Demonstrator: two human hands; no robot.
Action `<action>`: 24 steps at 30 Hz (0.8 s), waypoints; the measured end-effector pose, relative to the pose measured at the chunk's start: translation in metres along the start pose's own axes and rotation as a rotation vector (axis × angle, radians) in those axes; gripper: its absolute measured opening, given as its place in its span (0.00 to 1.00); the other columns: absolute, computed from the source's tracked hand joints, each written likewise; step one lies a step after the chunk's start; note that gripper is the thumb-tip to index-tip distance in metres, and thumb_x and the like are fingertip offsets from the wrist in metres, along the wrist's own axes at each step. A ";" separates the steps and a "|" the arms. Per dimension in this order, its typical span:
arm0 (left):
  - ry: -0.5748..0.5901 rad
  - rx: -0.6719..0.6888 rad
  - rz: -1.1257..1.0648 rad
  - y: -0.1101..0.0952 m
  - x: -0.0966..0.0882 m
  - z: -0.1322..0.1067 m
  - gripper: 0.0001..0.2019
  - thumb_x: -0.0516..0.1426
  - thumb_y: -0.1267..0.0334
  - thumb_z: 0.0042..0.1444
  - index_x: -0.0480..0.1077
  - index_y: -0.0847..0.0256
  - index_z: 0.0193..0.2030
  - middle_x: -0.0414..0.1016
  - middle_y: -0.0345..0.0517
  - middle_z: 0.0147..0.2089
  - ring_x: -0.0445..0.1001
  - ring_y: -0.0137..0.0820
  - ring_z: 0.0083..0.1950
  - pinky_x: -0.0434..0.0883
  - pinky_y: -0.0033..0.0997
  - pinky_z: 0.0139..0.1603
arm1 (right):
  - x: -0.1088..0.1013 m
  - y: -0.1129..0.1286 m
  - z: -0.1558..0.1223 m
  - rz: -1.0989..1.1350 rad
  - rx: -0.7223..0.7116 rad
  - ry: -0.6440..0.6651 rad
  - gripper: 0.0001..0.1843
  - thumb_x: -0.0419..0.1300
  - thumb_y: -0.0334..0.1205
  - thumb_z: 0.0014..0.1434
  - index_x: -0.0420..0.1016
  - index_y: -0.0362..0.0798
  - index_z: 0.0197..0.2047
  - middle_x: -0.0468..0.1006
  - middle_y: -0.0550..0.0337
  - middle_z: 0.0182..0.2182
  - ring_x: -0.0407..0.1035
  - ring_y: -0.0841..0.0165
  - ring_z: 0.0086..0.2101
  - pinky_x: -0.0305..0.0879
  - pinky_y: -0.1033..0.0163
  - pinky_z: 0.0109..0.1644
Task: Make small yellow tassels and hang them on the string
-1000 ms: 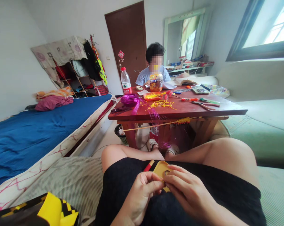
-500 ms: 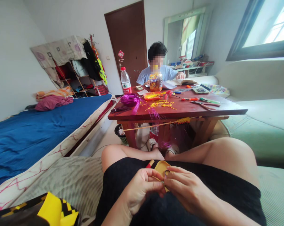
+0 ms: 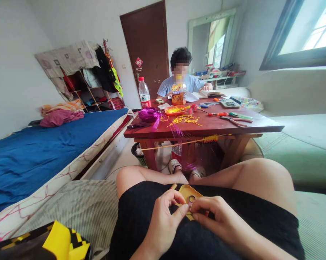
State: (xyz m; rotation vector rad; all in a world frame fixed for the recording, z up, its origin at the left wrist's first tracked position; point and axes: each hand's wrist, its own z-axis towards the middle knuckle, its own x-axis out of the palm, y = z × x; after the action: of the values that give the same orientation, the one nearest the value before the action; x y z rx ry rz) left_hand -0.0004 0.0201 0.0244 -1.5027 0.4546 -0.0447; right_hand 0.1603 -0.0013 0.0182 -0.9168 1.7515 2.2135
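My left hand point(image 3: 167, 216) and my right hand point(image 3: 215, 216) meet over my lap, the thumb and fingertips of each pinched together. Whatever lies between the fingertips is too small and too hidden to name. Right behind them a small dark ring point(image 3: 192, 198) shows against a yellow tray point(image 3: 189, 190), which rests on my black clothing point(image 3: 144, 209). The end of a tan stick-like piece point(image 3: 174, 186) pokes out beyond my left hand. My hands cover the near part of the tray.
Ahead stands a reddish table point(image 3: 157, 133) with a purple strand bundle point(image 3: 149, 115), yellow strips point(image 3: 183, 121), pliers point(image 3: 233, 121), a water bottle point(image 3: 144, 94) and a drink bottle point(image 3: 177, 95). A person point(image 3: 164, 86) sits behind it with an open book point(image 3: 210, 94). A blue-covered bed point(image 3: 57, 144) lies left.
My right hand's fingers have curled and drawn back slightly to the right, uncovering more of the tray and ring. My left hand has turned a little, its thumb now pointing more upward.
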 end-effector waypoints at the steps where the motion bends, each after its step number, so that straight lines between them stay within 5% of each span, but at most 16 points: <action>1: 0.009 0.032 0.081 -0.001 -0.001 -0.002 0.07 0.56 0.61 0.52 0.67 0.63 0.29 0.69 0.41 0.30 0.66 0.29 0.33 0.62 0.26 0.36 | -0.001 -0.001 0.000 0.044 0.039 0.004 0.08 0.54 0.33 0.55 0.71 0.44 0.27 0.72 0.61 0.22 0.64 0.71 0.24 0.60 0.68 0.28; 8: 0.128 0.074 0.413 -0.005 -0.001 -0.009 0.08 0.51 0.64 0.56 0.66 0.61 0.27 0.69 0.41 0.29 0.66 0.30 0.32 0.61 0.28 0.34 | 0.002 -0.002 0.002 0.193 0.117 0.016 0.08 0.54 0.36 0.53 0.72 0.44 0.27 0.69 0.62 0.22 0.61 0.70 0.24 0.57 0.67 0.28; 15: -0.090 0.485 0.721 0.002 0.006 -0.012 0.09 0.48 0.72 0.55 0.64 0.61 0.27 0.70 0.42 0.27 0.66 0.32 0.32 0.62 0.34 0.38 | 0.004 -0.001 0.006 0.189 0.097 -0.054 0.09 0.54 0.36 0.53 0.68 0.45 0.23 0.66 0.64 0.19 0.60 0.71 0.23 0.54 0.66 0.27; 19: -0.349 0.641 0.709 0.005 0.008 -0.030 0.05 0.51 0.67 0.55 0.67 0.60 0.35 0.71 0.47 0.35 0.67 0.36 0.37 0.61 0.37 0.41 | 0.008 -0.007 0.006 0.485 0.160 -0.094 0.10 0.56 0.42 0.53 0.69 0.45 0.25 0.66 0.65 0.20 0.59 0.72 0.22 0.55 0.67 0.26; 21: -0.329 0.605 0.584 0.012 0.014 -0.036 0.06 0.51 0.65 0.56 0.68 0.59 0.31 0.71 0.44 0.29 0.67 0.33 0.32 0.62 0.34 0.38 | 0.011 -0.006 0.006 0.669 0.188 -0.113 0.13 0.59 0.46 0.51 0.69 0.45 0.26 0.66 0.65 0.20 0.59 0.73 0.21 0.55 0.68 0.25; 24: -0.140 0.220 0.196 0.022 0.022 -0.034 0.09 0.51 0.60 0.57 0.68 0.59 0.30 0.71 0.41 0.26 0.68 0.30 0.29 0.63 0.28 0.31 | 0.014 -0.002 0.008 0.835 0.188 -0.146 0.14 0.63 0.48 0.47 0.71 0.44 0.25 0.66 0.65 0.20 0.57 0.75 0.21 0.54 0.69 0.24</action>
State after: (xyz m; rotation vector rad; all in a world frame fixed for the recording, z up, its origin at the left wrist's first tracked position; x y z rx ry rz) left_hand 0.0037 -0.0171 -0.0026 -1.2311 0.4656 0.1591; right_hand 0.1470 0.0032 0.0100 0.0677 2.5094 2.3625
